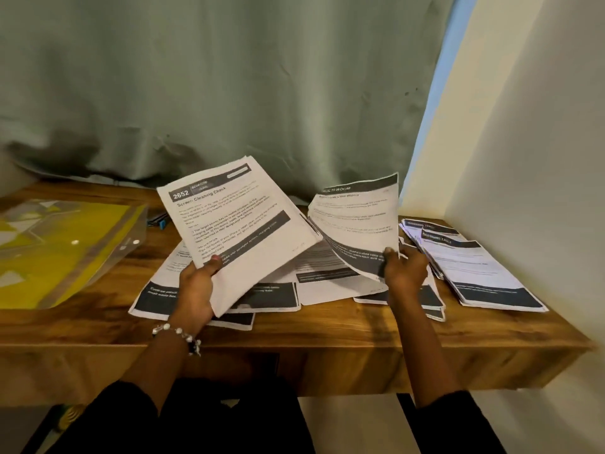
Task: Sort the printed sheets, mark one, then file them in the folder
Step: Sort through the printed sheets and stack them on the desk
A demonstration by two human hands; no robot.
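My left hand (196,286) grips a thin stack of printed sheets (235,224) by its lower edge and holds it tilted above the desk; the top page reads "Screen Cleaning Check". A single curled sheet (357,224) headed "MULTI-ROOM" is pinched at its lower right corner by my right hand (406,270). Under both hands several loose printed sheets (314,283) lie spread on the wooden desk (327,329). A sorted pile of sheets (474,267) rests at the right end. The yellow and clear plastic folder (65,247) lies flat at the left.
A small dark and blue object (158,219), perhaps a pen, lies behind the folder's right corner. A grey-green curtain (229,93) hangs right behind the desk. A white wall (523,158) bounds the desk's right end.
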